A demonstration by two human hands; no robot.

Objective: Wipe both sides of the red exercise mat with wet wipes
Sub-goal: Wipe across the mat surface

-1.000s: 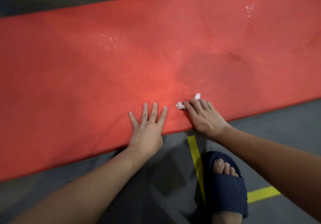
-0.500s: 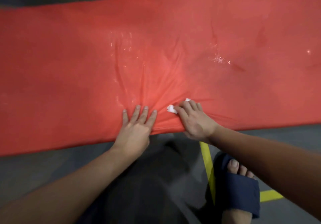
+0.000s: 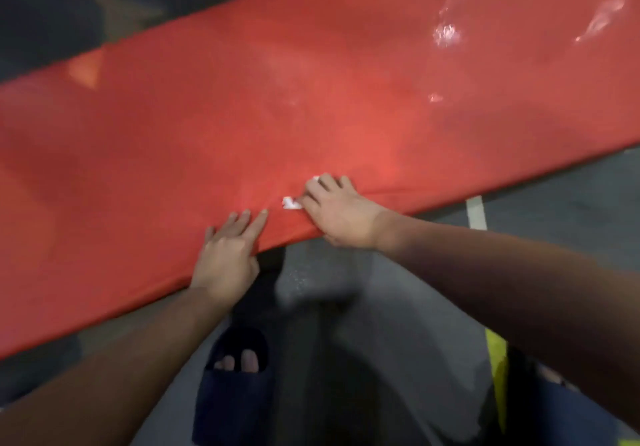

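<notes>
Peeking from under right hand (image 3: 337,215), mostly hidden wet wipe (image 3: 291,203).

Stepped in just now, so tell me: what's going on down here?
Someone leans over a red exercise mat on the floor. The left hand presses flat on its near edge, while the right hand holds a crumpled wet wipe against the mat beside it. Wet streaks shine at the far right.
</notes>
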